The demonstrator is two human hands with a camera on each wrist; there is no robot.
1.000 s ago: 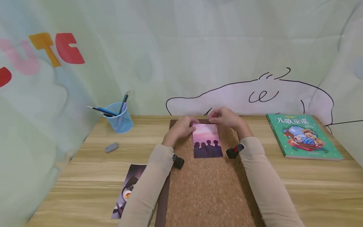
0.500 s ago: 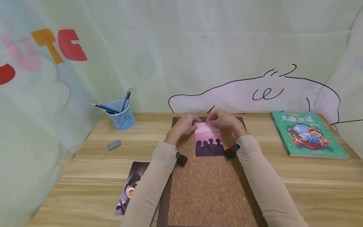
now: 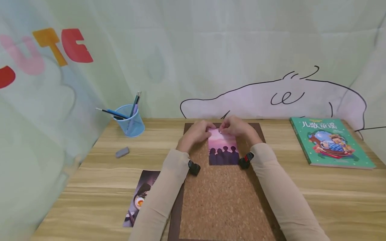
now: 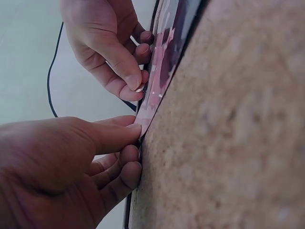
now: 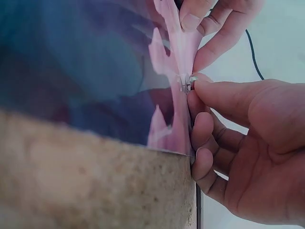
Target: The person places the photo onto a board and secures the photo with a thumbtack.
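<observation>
A photo [image 3: 223, 147] with a pink sky and dark silhouettes of people lies near the far end of a brown-framed cork board [image 3: 223, 201]. My left hand [image 3: 195, 135] pinches its upper left corner, thumb on top, with the other fingers curled at the board's edge. Between thumb and index finger, my right hand [image 3: 236, 128] grips a small clear pushpin [image 5: 192, 82]. The pin's point is right at the photo's top edge, near the middle. In the left wrist view, the photo's surface is glossy and shows reflections.
Left of the board, a second photo [image 3: 139, 197] of food is partly covered by the left sleeve. A grey eraser [image 3: 122, 152] and a blue pen cup [image 3: 131, 123] stand further back. A green children's book [image 3: 333, 144] lies at the right. A printed curtain hangs behind the table.
My right hand has moved left with the pushpin, from the photo's upper right corner to the middle of its top edge. The left hand has stayed at the corner.
</observation>
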